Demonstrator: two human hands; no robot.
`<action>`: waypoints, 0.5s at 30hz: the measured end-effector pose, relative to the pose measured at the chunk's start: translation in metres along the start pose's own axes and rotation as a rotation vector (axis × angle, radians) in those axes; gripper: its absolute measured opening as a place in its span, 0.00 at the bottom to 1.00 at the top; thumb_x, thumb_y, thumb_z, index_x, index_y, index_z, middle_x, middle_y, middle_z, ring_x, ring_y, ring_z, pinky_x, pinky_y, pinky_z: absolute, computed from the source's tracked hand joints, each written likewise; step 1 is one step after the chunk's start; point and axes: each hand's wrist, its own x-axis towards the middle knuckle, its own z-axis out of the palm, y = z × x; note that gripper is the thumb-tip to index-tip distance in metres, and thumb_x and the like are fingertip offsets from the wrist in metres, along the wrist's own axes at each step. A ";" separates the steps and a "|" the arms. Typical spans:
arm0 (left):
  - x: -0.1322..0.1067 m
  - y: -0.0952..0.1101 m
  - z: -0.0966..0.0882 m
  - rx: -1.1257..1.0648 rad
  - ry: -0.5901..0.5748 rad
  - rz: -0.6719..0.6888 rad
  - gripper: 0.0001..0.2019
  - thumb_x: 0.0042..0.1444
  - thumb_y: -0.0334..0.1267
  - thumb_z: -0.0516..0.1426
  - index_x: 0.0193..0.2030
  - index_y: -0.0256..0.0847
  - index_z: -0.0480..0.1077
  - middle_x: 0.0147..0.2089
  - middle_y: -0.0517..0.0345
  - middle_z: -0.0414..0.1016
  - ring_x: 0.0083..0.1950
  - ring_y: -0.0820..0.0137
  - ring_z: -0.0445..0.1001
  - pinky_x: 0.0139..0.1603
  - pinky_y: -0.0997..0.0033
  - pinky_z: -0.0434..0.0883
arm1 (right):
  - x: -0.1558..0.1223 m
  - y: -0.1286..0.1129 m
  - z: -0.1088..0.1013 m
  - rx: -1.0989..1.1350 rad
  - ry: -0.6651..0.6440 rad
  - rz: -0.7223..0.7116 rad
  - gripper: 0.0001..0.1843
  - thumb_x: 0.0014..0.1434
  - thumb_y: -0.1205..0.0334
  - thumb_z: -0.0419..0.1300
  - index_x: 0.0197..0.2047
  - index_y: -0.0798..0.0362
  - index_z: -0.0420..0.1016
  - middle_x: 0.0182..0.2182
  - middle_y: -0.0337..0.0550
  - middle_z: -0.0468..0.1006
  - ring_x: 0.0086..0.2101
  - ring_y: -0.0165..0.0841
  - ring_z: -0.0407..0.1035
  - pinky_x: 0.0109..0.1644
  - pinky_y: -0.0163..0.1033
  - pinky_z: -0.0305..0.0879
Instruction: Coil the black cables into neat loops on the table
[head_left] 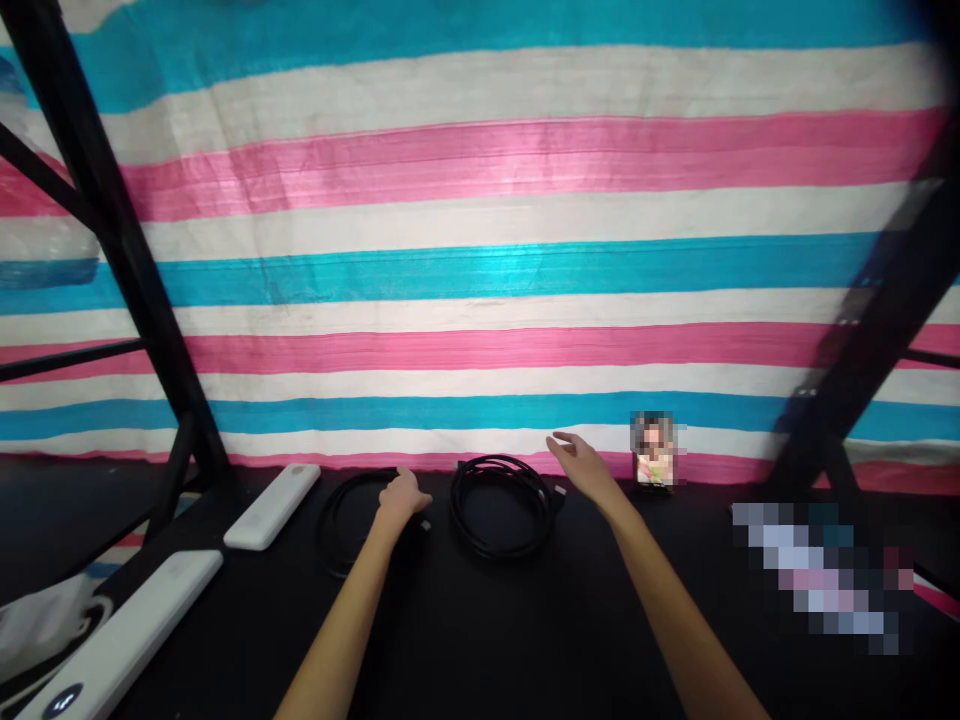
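Two loops of black cable lie on the black tabletop. My left hand (405, 492) rests over the right side of the left coiled cable (324, 530), its fingers curled down around it and partly hidden, the thumb pointing right. Near that hand a small connector end (425, 525) shows. The right coiled cable (501, 552) lies flat between my hands, with a light plug end (559, 491) at its right side. My right hand (581, 465) is raised just beyond that plug, fingers stretched out and apart, holding nothing.
Two long white devices (274, 508) lie on the left, with a white corded item (45, 625) at the edge. A small lit screen (654, 465) stands at the back right. A blurred flat item (817, 580) lies right. Black frame posts (124, 250) flank a striped sheet (480, 350).
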 end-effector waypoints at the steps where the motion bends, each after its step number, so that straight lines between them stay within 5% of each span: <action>1: -0.001 0.000 -0.005 0.006 0.011 -0.004 0.18 0.57 0.41 0.55 0.53 0.36 0.65 0.51 0.48 0.70 0.49 0.63 0.71 0.48 0.55 0.69 | -0.002 -0.004 -0.001 0.008 0.004 -0.011 0.23 0.60 0.55 0.53 0.54 0.61 0.66 0.43 0.55 0.75 0.42 0.40 0.70 0.46 0.40 0.62; 6: -0.014 0.007 -0.043 0.031 0.141 0.009 0.17 0.56 0.35 0.52 0.51 0.29 0.66 0.47 0.34 0.73 0.51 0.52 0.71 0.47 0.58 0.65 | -0.014 -0.022 -0.007 0.051 0.011 -0.085 0.17 0.59 0.58 0.54 0.49 0.58 0.71 0.41 0.52 0.76 0.40 0.38 0.70 0.43 0.38 0.64; 11: -0.046 0.008 -0.095 -0.018 0.323 0.096 0.19 0.60 0.39 0.44 0.51 0.34 0.68 0.46 0.38 0.75 0.48 0.55 0.73 0.41 0.64 0.65 | -0.026 -0.037 -0.006 0.100 -0.078 -0.240 0.13 0.56 0.57 0.55 0.40 0.55 0.75 0.39 0.49 0.78 0.41 0.40 0.71 0.43 0.40 0.65; 15: -0.085 0.008 -0.127 -0.261 0.425 0.229 0.19 0.57 0.46 0.48 0.47 0.37 0.70 0.29 0.52 0.73 0.28 0.65 0.71 0.27 0.70 0.61 | -0.039 -0.050 -0.008 0.115 -0.194 -0.354 0.18 0.56 0.51 0.55 0.41 0.54 0.76 0.37 0.49 0.77 0.39 0.40 0.71 0.44 0.43 0.65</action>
